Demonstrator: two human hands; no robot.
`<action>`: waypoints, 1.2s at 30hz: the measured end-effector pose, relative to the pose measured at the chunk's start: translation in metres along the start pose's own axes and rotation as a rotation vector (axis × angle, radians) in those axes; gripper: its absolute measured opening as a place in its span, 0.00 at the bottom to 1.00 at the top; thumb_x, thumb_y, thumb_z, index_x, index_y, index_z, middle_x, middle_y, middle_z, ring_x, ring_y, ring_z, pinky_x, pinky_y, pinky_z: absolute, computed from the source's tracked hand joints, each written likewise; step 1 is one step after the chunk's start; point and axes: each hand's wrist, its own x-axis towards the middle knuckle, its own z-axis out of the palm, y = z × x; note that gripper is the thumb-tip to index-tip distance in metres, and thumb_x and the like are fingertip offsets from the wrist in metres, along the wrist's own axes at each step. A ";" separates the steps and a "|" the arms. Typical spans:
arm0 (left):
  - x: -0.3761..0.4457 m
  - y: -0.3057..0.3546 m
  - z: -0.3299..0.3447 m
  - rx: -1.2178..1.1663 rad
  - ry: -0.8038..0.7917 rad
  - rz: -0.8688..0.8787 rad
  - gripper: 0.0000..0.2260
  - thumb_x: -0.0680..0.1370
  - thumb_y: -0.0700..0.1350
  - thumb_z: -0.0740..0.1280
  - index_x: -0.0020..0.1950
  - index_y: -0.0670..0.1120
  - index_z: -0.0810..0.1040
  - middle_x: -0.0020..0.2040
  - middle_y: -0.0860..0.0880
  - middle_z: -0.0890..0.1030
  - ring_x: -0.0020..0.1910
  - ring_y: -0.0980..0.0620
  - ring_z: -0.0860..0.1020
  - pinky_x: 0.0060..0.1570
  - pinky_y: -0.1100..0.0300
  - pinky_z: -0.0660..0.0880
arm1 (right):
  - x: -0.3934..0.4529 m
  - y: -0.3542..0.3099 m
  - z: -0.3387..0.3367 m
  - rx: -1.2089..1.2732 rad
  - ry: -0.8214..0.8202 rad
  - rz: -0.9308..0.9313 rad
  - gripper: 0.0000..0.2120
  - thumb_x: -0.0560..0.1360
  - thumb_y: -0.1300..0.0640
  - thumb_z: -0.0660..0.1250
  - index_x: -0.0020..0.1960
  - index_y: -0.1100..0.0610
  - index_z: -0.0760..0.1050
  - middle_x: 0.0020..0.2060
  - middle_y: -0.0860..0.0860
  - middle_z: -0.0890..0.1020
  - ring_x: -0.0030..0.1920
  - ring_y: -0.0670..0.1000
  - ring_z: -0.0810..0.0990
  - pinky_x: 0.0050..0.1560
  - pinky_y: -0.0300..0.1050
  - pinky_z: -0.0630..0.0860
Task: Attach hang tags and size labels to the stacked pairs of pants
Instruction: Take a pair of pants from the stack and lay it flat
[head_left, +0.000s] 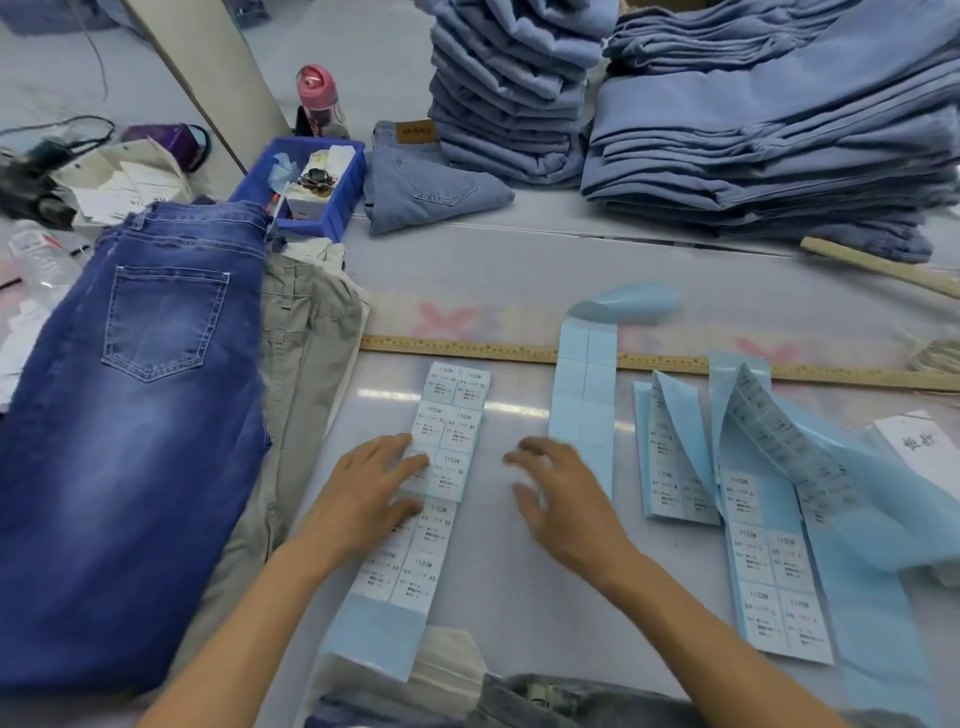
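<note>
A strip of printed size labels on blue backing (447, 447) lies on the table in front of me. My left hand (369, 493) rests on its left edge, fingertips touching the labels. Just right of that strip, my right hand (561, 499) hovers with fingers spread and blurred, holding nothing. More label strips (774, 587) and an empty blue backing strip (584, 395) lie to the right. Two tall stacks of light blue pants (769, 130) stand at the back. Dark blue jeans (135, 441) lie flat at the left over khaki pants (306, 353).
A wooden ruler (467, 349) runs across the table behind the labels. A blue bin (337, 202) of small items, a pink bottle (318, 98) and one folded light pair (426, 192) sit at the back. White hang tags (919, 447) lie at the right edge.
</note>
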 end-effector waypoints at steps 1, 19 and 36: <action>-0.001 0.005 0.000 0.011 0.024 0.012 0.25 0.76 0.49 0.75 0.71 0.50 0.76 0.77 0.45 0.69 0.76 0.43 0.67 0.73 0.47 0.64 | 0.002 0.008 -0.008 0.023 0.121 0.088 0.17 0.80 0.60 0.67 0.68 0.55 0.77 0.67 0.51 0.74 0.68 0.52 0.70 0.69 0.44 0.68; 0.129 0.129 0.012 0.014 0.281 0.344 0.17 0.76 0.43 0.74 0.65 0.46 0.80 0.67 0.42 0.79 0.63 0.39 0.78 0.59 0.46 0.77 | 0.124 0.109 -0.109 0.131 0.337 0.447 0.23 0.78 0.63 0.68 0.72 0.56 0.70 0.70 0.55 0.71 0.67 0.55 0.74 0.68 0.49 0.72; 0.170 0.111 0.059 0.139 0.472 0.457 0.14 0.80 0.51 0.67 0.63 0.46 0.81 0.66 0.42 0.79 0.61 0.41 0.79 0.62 0.48 0.76 | 0.162 0.103 -0.106 1.129 0.550 0.709 0.18 0.77 0.69 0.64 0.63 0.54 0.73 0.44 0.60 0.83 0.36 0.53 0.78 0.36 0.43 0.80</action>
